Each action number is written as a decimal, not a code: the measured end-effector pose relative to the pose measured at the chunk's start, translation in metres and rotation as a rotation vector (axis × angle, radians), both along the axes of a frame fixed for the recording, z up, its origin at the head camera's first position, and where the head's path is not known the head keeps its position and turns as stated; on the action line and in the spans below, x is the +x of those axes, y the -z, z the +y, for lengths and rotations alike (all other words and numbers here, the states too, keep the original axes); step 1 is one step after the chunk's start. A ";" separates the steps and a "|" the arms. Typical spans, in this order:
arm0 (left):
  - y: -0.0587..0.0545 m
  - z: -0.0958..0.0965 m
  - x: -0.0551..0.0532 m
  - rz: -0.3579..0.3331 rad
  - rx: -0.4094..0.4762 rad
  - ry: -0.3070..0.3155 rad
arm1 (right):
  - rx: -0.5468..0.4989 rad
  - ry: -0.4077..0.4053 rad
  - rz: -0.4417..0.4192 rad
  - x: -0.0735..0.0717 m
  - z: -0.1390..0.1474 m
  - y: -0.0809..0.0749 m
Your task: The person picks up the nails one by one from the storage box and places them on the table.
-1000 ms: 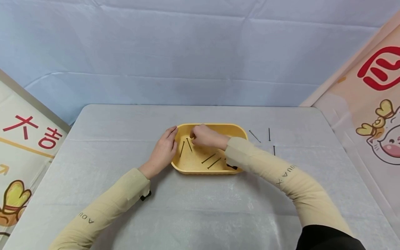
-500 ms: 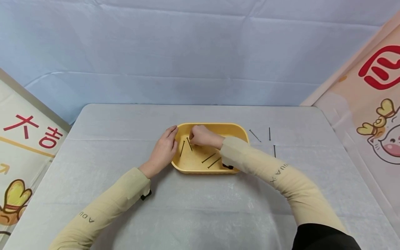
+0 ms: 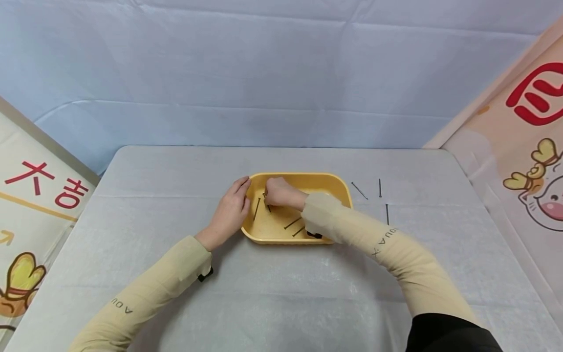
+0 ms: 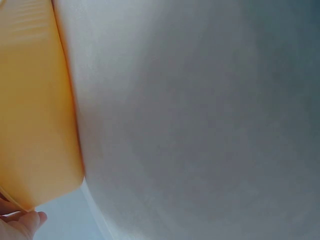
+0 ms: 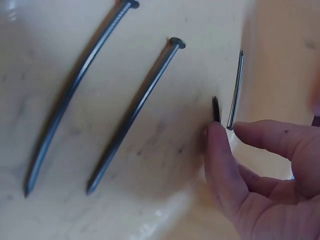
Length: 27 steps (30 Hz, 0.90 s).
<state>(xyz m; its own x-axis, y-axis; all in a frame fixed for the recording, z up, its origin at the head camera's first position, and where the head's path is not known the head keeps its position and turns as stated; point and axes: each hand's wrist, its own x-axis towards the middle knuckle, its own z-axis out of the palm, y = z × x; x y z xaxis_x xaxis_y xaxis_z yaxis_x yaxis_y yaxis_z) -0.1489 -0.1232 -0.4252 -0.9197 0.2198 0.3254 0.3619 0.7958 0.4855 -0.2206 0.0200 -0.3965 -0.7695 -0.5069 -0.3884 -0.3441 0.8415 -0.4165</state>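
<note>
A yellow plastic tray (image 3: 294,241) stands on the table with several dark nails lying in it. My left hand (image 3: 228,210) holds the tray by the rim at its left end; in the left wrist view its fingertips (image 4: 37,218) lie at the rim's corner. Inside the tray, my right hand (image 3: 283,192) is low over a nail (image 5: 216,107), partly hidden behind a finger. Thumb and fingers are apart there. Close by lies another nail (image 5: 236,90). Two larger-looking nails (image 5: 135,112) are nearer the right wrist camera, flat on the tray floor.
On the table right of the tray lie three loose nails (image 3: 359,190), with the right sleeve (image 3: 378,230) passing close in front of them. A pale cloth (image 3: 281,293) covers the table. Printed sheets (image 3: 523,112) hang at both sides.
My right hand and forearm have moved a little to the left and down, so the fingers now cover part of a nail. The left hand and tray stay put.
</note>
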 end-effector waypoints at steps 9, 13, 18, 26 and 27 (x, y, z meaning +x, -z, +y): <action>0.000 -0.001 0.000 0.010 0.007 0.014 | 0.017 -0.031 0.074 0.007 -0.006 -0.001; 0.001 -0.001 0.000 0.023 0.009 0.015 | 0.030 -0.035 0.085 0.008 -0.007 0.000; 0.001 -0.001 0.000 0.025 0.012 0.013 | 0.050 -0.026 0.079 0.008 -0.008 0.001; 0.001 -0.001 0.000 0.021 0.013 0.018 | 0.094 -0.042 0.138 0.010 -0.009 0.001; 0.001 -0.001 0.000 0.020 0.013 0.017 | 0.096 -0.048 0.148 0.010 -0.009 0.001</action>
